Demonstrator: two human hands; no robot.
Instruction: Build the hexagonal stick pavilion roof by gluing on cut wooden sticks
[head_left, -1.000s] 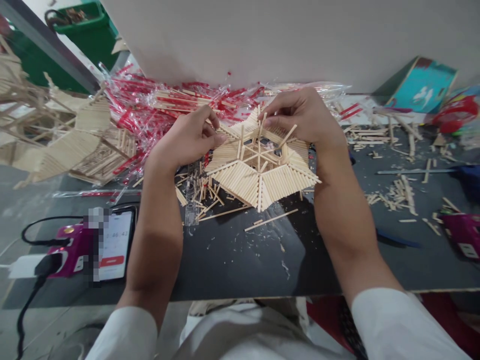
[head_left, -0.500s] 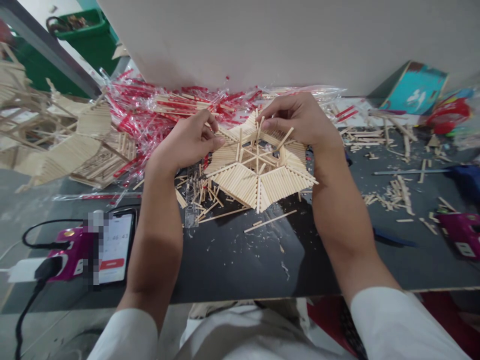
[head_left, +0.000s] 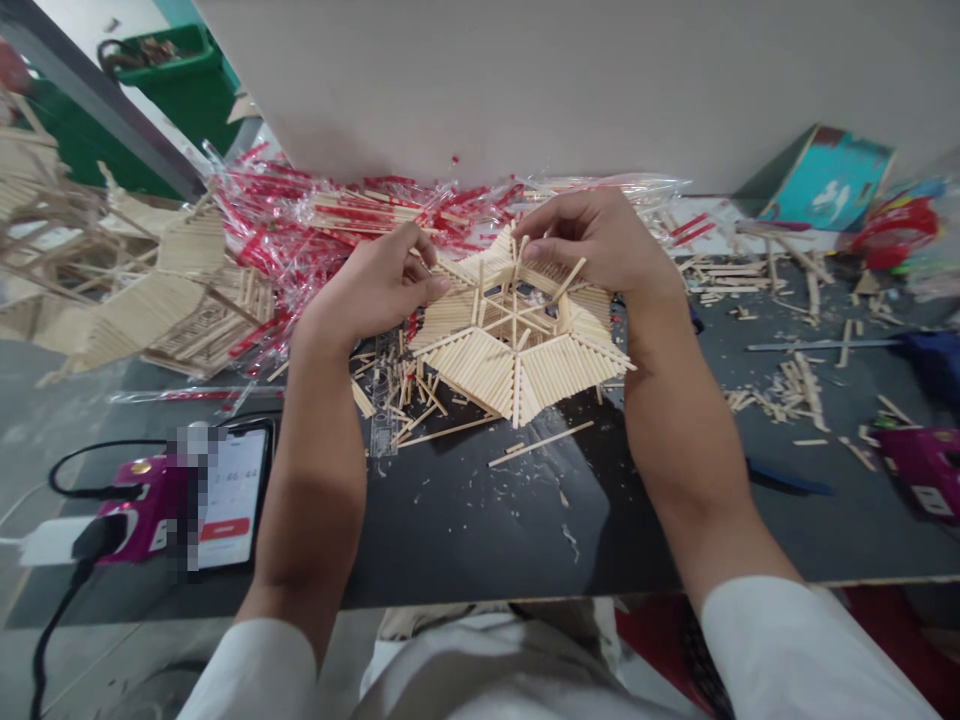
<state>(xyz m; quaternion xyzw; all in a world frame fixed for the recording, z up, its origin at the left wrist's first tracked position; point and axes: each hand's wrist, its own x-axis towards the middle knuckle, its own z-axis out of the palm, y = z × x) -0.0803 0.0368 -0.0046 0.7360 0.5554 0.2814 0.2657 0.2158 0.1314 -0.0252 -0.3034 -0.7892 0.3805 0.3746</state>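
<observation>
A star-shaped roof model made of thin round wooden sticks (head_left: 480, 365) stands on the dark tabletop, with a spoked opening in its middle and several short sticks rising around it. At its back left edge my left hand (head_left: 386, 275) is closed, thumb and curled fingertips against the model. My right hand (head_left: 611, 240) reaches over the back right side. Its thumb and index finger pinch a short wooden stick (head_left: 520, 256), which stands nearly upright at the rim of the opening. Loose sticks (head_left: 547, 440) lie just in front of the model.
Red-and-clear plastic wrappers (head_left: 277, 215) heap along the wall. Larger stick structures (head_left: 105, 310) stand at left. A phone (head_left: 232, 495) and a purple power strip (head_left: 139, 510) lie front left. At right are stick scraps (head_left: 799, 390), a blue-handled tool (head_left: 791, 480) and another purple power strip (head_left: 919, 465).
Both hands and the stick model keep practically the same position. The phone's timer display has advanced, and the view has shifted very slightly.
</observation>
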